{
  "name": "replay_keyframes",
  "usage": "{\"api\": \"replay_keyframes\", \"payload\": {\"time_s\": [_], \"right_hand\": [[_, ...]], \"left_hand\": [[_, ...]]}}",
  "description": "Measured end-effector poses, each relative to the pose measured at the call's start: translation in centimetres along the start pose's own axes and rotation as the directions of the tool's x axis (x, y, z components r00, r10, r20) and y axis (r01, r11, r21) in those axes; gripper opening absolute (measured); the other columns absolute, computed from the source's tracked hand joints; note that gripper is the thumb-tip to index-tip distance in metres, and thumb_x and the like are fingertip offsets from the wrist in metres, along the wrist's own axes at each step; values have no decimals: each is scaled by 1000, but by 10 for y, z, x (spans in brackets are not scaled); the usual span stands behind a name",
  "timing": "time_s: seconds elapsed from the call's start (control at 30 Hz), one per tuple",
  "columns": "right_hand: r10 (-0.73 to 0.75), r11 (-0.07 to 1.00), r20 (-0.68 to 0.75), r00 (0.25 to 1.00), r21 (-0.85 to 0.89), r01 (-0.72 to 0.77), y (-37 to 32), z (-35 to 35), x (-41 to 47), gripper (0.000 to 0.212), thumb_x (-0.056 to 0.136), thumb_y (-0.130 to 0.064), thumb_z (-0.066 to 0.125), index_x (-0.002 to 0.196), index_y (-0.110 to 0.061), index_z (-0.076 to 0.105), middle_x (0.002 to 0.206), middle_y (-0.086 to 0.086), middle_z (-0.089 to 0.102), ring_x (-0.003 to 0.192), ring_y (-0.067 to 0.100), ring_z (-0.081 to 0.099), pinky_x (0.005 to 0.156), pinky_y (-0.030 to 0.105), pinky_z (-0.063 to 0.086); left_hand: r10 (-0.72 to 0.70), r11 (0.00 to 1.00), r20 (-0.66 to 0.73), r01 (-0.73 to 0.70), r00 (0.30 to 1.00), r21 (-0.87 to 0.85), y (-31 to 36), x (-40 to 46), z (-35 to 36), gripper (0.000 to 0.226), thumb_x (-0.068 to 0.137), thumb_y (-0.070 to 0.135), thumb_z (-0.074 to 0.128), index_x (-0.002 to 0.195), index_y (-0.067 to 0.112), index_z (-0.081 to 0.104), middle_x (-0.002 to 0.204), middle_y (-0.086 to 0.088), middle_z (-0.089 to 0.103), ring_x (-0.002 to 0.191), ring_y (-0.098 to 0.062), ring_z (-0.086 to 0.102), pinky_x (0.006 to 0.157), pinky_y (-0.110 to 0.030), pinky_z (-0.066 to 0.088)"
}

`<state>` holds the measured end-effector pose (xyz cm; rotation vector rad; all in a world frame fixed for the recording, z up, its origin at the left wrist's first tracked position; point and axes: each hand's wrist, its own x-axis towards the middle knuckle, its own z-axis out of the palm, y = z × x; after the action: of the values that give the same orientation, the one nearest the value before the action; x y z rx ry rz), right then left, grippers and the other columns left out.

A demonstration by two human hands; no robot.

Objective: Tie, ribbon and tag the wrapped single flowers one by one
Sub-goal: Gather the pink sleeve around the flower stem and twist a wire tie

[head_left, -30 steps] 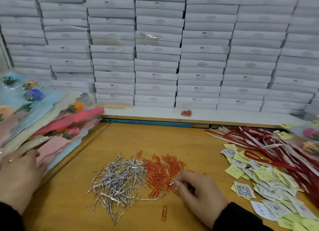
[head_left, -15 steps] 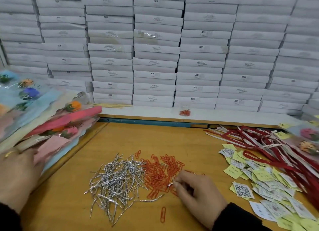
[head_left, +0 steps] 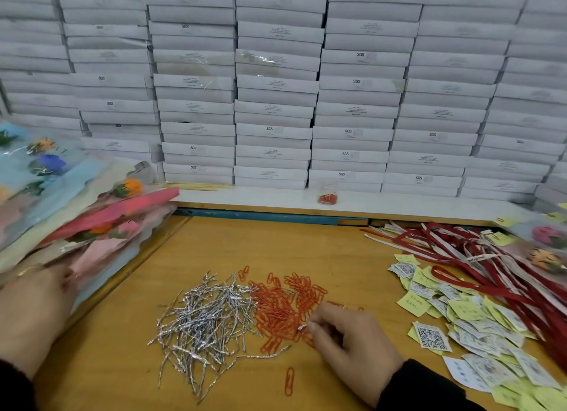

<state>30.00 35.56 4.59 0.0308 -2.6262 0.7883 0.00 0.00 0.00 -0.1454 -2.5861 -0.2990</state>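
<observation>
A: Where are the hands?

B: The right hand (head_left: 349, 343) is at five o'clock on the table (head_left: 214, 257), fingers curled, pinching what looks like one silver twist tie (head_left: 302, 327) at the edge of the paper clips (head_left: 285, 306). The left hand (head_left: 36, 312) lies at nine o'clock on the wrapped flowers (head_left: 92, 223); whether its fingers grip one, I cannot tell.

A: What could go wrong?

B: The clips touch the twist-tie heap (head_left: 208, 318), so a tie may drag clips along or snag its neighbours. The flowers are stacked, slanting towards the table; pulling one out could slide the rest over the wooden ledge.

A: Room to work?

B: Open wood lies at twelve o'clock, between the heaps and the white shelf (head_left: 245, 197). At three o'clock the tags (head_left: 460, 318) and ribbons (head_left: 491, 266) crowd the edge, so a sweeping sleeve could scatter them.
</observation>
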Motion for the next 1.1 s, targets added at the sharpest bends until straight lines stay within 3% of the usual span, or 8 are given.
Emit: {"api": "replay_keyframes", "payload": {"time_s": [0.23,0.43,0.53,0.63,0.73,0.83,1.0,1.1], "right_hand": [[11,1000,-3,1000,10,-11,1,0,1,16,93,-30,49,83,-23,58,69,-3,58,62,7,46,60,25,38],[-3,999,-52,999,34,4,0,2,2,16,93,-29,50,81,-21,57,64,-3,54,59,7,44,55,21,35],[17,994,-105,994,107,-6,-3,2,3,16,92,-28,52,78,-23,57,59,-9,52,59,5,47,54,17,34],[48,977,-112,993,212,-23,-9,5,4,17,91,-27,53,75,-25,58,59,-9,52,57,4,46,55,21,38],[61,951,-75,995,307,-35,-19,10,5,17,90,-29,54,76,-25,61,63,-4,56,56,3,45,56,27,43],[72,918,-55,996,394,-45,-30,16,9,21,90,-26,55,70,-30,61,63,-6,59,55,4,48,57,28,46],[131,856,-5,991,505,-110,-41,27,18,20,90,-21,56,74,-32,61,61,-15,59,51,1,51,52,19,44],[191,810,21,981,562,-170,-43,30,23,22,92,-23,54,70,-27,58,55,-11,57,45,2,52,48,17,41]], "left_hand": [[70,997,-52,-72,996,-36,37,-8,-31,21,84,9,61,66,11,51,53,-8,44,49,-28,42,48,-34,39],[14,913,-30,-25,999,-408,95,-31,-71,8,85,8,60,79,7,65,66,-14,60,65,-33,53,60,-39,43],[-52,770,19,53,998,-636,133,-51,-98,11,86,8,61,75,9,65,60,-14,62,56,-27,51,54,-31,36],[-66,519,201,206,977,-829,165,-68,-116,9,87,7,61,82,9,68,56,-13,63,47,-16,52,48,-21,40],[-17,339,429,409,903,-848,189,-82,-122,8,87,12,59,85,15,66,59,-10,67,47,-20,55,44,-27,46],[70,275,572,535,817,-799,210,-99,-115,7,86,12,59,85,15,65,64,-5,68,42,-11,53,36,-21,41],[164,163,523,500,836,-850,241,-127,-107,14,84,-4,59,77,4,68,75,-19,69,68,-28,62,67,-36,50],[180,30,544,549,819,-836,252,-139,-112,17,85,-6,56,73,2,65,68,-23,60,63,-31,55,57,-34,47]]}}
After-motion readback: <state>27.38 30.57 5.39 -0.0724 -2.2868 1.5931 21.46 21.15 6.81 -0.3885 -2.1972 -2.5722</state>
